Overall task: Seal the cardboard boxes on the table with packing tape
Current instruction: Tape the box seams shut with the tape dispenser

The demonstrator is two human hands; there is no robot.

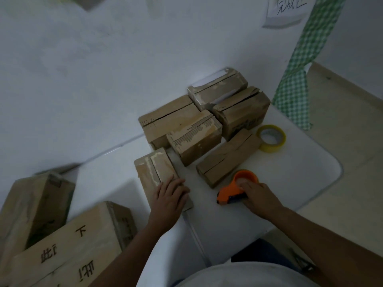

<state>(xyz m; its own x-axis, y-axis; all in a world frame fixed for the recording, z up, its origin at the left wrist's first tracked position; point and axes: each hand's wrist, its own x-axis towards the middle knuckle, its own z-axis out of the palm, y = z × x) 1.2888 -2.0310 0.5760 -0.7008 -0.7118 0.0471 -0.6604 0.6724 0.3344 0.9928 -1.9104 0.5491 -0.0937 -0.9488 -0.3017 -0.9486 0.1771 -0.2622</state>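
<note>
Cardboard box (154, 171), worn, flaps meeting: left hand (169, 196) lies flat on it; right hand (258, 198) fingers curl around orange tape dispenser (238, 188).

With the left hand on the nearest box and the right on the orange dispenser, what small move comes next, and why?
Probably lift the tape dispenser over to the near box. The right hand grips the dispenser on the table, the left hand rests on that box, and its centre seam looks open.
</note>
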